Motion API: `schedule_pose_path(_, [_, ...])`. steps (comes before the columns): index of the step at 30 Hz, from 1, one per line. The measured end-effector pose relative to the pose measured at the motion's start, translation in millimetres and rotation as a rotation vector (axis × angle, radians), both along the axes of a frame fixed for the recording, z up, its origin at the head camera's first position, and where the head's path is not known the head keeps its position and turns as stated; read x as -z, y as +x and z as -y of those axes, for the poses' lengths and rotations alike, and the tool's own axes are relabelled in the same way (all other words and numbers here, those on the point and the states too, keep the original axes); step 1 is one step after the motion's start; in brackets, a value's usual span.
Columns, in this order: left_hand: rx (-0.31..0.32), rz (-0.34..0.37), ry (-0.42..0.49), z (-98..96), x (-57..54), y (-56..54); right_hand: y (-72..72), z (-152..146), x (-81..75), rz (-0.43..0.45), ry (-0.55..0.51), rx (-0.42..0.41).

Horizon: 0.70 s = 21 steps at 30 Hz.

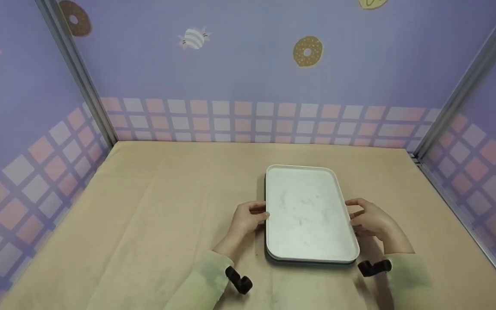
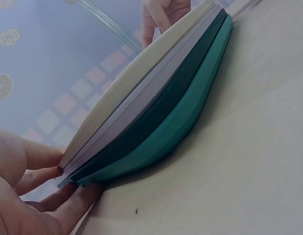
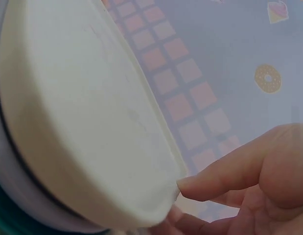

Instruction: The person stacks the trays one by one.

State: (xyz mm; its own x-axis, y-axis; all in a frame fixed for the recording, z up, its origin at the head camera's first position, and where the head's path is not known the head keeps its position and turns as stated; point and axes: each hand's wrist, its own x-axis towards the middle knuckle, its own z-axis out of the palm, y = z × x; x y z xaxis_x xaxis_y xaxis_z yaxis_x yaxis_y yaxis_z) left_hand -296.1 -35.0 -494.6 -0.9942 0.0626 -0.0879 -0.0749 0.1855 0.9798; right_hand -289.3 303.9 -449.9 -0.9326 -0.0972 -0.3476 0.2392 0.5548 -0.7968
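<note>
A stack of rectangular trays with rounded corners lies right of the table's middle. On top is a white tray [image 1: 308, 211] with faint grey smudges inside. Below it, the left wrist view shows a pale pinkish tray [image 2: 156, 81], a dark teal layer [image 2: 166, 100] and a green tray [image 2: 163, 154] at the bottom. My left hand [image 1: 246, 219] grips the stack's left side, its thumb at the upper rim and fingertips under the green edge. Opposite, my right hand [image 1: 375, 220] holds the right side, its thumb on the white rim; its lower fingers are partly hidden.
A beige cloth covers the table [image 1: 166, 206]. Purple walls [image 1: 248, 64] printed with sweets and pink-and-white checks enclose it at the back and both sides. Metal posts [image 1: 80, 77] stand at the back corners. Black pieces [image 1: 239, 280] are on both sleeves near the wrists.
</note>
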Motion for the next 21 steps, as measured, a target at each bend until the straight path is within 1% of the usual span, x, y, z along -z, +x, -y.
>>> schedule_pose_path(3, [-0.001,0.039,0.003,0.1,-0.5,-0.7,-1.8,-1.8,1.4,0.022,-0.034,0.010])
schedule_pose_path(5, [-0.001,0.053,0.003,0.1,-0.5,-1.0,-2.7,-3.0,2.6,0.033,-0.061,0.005])
schedule_pose_path(8, [0.002,0.054,0.007,0.2,-0.4,-1.4,-3.4,-3.9,3.9,0.043,-0.085,0.006])
schedule_pose_path(15, [0.014,0.047,0.050,0.7,0.5,-2.0,-2.5,-5.5,3.6,0.038,-0.127,0.001])
schedule_pose_path(21, [0.013,0.043,0.028,1.2,2.5,-2.3,-2.1,-5.8,5.0,0.030,-0.141,-0.009])
